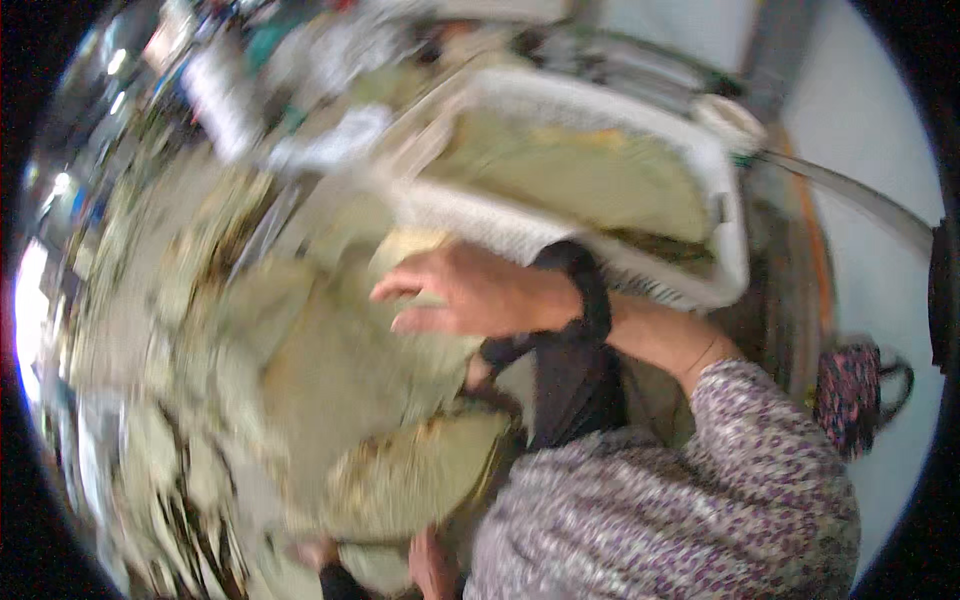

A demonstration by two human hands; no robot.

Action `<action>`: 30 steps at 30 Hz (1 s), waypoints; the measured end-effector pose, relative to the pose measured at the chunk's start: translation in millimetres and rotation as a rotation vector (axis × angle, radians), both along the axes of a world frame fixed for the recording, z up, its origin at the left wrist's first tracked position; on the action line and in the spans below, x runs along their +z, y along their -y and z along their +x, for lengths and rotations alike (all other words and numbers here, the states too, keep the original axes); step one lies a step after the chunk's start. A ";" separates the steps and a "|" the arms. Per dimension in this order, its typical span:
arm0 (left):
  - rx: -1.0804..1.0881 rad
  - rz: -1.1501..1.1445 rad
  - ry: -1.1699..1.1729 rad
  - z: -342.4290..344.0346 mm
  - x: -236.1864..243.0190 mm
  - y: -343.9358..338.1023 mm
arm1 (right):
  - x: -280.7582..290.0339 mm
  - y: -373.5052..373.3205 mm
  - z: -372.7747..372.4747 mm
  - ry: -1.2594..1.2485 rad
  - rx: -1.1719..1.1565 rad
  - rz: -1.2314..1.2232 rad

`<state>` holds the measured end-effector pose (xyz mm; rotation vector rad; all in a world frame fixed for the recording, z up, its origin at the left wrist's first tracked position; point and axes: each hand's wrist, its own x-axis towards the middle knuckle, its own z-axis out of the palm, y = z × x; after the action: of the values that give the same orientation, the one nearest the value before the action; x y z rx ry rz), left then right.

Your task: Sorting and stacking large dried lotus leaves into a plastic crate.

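My right hand [450, 295], with a black band at the wrist, hovers over flat, pale green, leaf-like sheets [330, 380], its fingers apart and nothing visible in them. Whether it touches them is unclear. My left hand [432, 560] is at the lower edge, beside a rounded stack of similar sheets [410, 470]; blur hides what its fingers do. Beyond my right hand is a white perforated plastic crate [730, 270] with pale green material [570, 170] inside.
More stacked sheets [180, 470] spread along the left. Blurred white bundles [220, 105] and clutter lie at the back left. A pale wall [870, 280] bounds the right, with a metal rail [850, 195] and a dark patterned bag [845, 400].
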<state>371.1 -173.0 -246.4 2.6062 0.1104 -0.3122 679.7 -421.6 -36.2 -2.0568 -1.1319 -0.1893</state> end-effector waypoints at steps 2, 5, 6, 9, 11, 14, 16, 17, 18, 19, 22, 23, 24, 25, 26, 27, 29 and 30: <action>0.034 -0.035 0.187 5.0 10.4 9.3 | -41.7 -53.4 8.3 -0.128 0.131 -0.118; 0.005 -0.044 0.104 -9.4 16.4 0.5 | -90.2 -113.8 7.8 -0.319 0.289 -0.327; 0.021 -0.060 0.105 -10.5 24.4 1.7 | -113.3 -130.7 5.9 -0.335 0.342 -0.353; 0.100 -0.081 0.127 -31.4 17.5 -9.8 | -209.9 -179.1 -8.8 -0.330 0.479 -0.460; 0.103 -0.091 0.126 -37.7 11.1 -16.1 | -262.6 -192.2 -28.6 -0.333 0.423 -0.662; 0.096 -0.127 0.141 -39.5 1.1 -17.6 | -330.3 -178.6 -51.6 -0.183 0.128 -0.824; 0.097 -0.138 0.145 -40.6 -5.5 -18.7 | -362.2 -163.9 -60.4 -0.131 -0.010 -0.828; 0.092 -0.150 0.144 -39.3 -8.0 -18.8 | -372.8 -156.6 -64.9 -0.154 -0.060 -0.831; 0.083 -0.157 0.145 -35.2 -8.9 -19.6 | -379.4 -152.3 -66.0 -0.178 -0.113 -0.829; 0.073 -0.165 0.145 -31.6 -9.7 -20.3 | -385.8 -149.1 -62.0 -0.193 -0.133 -0.814; 0.064 -0.192 0.136 -25.5 -11.9 -20.5 | -385.4 -145.3 -50.3 -0.231 -0.147 -0.745; 0.083 -0.204 0.130 -28.6 -16.0 -18.8 | -382.3 -142.5 -50.9 -0.232 -0.082 -0.687; 0.101 -0.214 0.133 -29.9 -20.0 -18.6 | -374.2 -141.9 -49.3 -0.225 -0.018 -0.626; 0.119 -0.223 0.135 -30.9 -22.3 -18.6 | -366.0 -141.0 -47.2 -0.218 0.045 -0.565; 0.110 -0.230 0.102 -33.3 -21.8 -19.3 | -357.4 -141.2 -41.4 -0.257 0.066 -0.565; 0.092 -0.200 0.118 -32.4 -17.0 -19.0 | -341.3 -142.7 -30.9 -0.293 0.081 -0.566; 0.065 -0.138 0.145 -32.1 -11.0 -17.9 | -306.9 -145.4 -4.1 -0.313 0.002 -0.512; 0.065 -0.141 0.162 -34.0 -13.1 -16.4 | -289.0 -143.5 14.8 -0.298 -0.091 -0.454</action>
<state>337.2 -156.6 -259.5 2.4709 0.1119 -0.0826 694.5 -278.2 -325.2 -2.4314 -0.9571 0.3523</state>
